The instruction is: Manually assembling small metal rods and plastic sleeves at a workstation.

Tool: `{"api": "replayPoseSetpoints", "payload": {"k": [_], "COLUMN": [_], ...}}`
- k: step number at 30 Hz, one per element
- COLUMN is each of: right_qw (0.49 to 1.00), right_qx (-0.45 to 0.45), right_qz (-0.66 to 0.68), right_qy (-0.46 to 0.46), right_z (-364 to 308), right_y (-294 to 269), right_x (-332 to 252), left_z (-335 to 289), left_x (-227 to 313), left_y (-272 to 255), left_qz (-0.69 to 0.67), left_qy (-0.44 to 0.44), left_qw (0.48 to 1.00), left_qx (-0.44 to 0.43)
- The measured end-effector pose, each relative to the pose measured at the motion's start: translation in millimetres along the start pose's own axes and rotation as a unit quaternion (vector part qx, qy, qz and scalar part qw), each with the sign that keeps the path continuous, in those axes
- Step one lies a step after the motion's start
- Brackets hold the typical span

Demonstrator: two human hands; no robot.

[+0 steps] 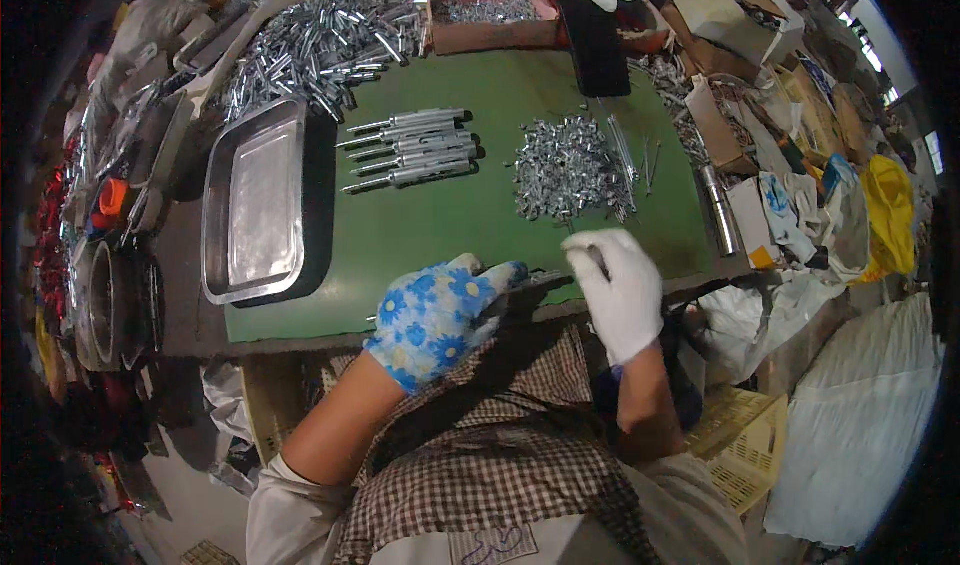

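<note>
Metal, slender: one rod (371, 318), only its end in sight, at 7 o'clock beside the cuff of your left hand (440, 315); the rest is hidden.

Your left hand, blue-flowered glove, at 6 o'clock: back upward, fingers bent and pointing to 2 o'clock. You may have hold of the rod; the glove hides it, so one cannot tell.

Your right hand (618, 290), white glove, at 4 o'clock: fingers loosely curled, thumb near forefinger; whether you pinch anything cannot be told.

Barrels (418, 150), silver, thin-tipped, in a row at 11 o'clock: probably light, stiff and slick under gloves; best gripped at mid-body, as the tips look likelier to bend.

Fittings (565, 170), small, piled at 2 o'clock: likely hard and apt to roll; pick singly with your fingertips. Pins (622, 155), long and thin, lie just beside: take near the middle.

Worktop (440, 240): green, smooth-looking, scuffed. Upon it, a steel tray (296, 200), 9 o'clock.

Room: cluttered. Tubes (320, 55) heaped at 10 o'clock; box (495, 37) of small parts at 12; cylinder (720, 210) at 3; yellow bag (888, 215) beyond; white sack (855, 425) at 4.
</note>
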State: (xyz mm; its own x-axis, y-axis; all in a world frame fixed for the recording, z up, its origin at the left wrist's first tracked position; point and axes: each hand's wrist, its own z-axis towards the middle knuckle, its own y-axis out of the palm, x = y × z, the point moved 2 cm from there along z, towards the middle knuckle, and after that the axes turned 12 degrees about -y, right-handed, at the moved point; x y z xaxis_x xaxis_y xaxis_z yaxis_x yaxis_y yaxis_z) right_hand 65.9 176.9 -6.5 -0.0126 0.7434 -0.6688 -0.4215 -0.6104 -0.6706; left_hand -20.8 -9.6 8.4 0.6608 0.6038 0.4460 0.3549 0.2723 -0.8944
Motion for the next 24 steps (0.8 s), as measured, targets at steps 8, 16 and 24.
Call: {"api": "replayPoseSetpoints", "payload": {"k": [8, 16, 24], "right_qw": [0.921, 0.979, 0.982], "right_qx": [-0.163, -0.138, -0.083], "right_qz": [-0.286, -0.037, -0.04], "right_qy": [-0.208, -0.147, -0.165], "right_z": [52, 13, -1], "right_y": [8, 2, 9], "right_x": [9, 3, 5], "left_z": [7, 6, 7], "left_x": [21, 18, 19], "left_y": [11, 12, 12], "left_qz": [0.076, 0.059, 0.061], "left_qy": [-0.037, -0.047, -0.059], "left_qw": [0.996, 0.997, 0.996], "left_qx": [0.0, -0.008, -0.012]}}
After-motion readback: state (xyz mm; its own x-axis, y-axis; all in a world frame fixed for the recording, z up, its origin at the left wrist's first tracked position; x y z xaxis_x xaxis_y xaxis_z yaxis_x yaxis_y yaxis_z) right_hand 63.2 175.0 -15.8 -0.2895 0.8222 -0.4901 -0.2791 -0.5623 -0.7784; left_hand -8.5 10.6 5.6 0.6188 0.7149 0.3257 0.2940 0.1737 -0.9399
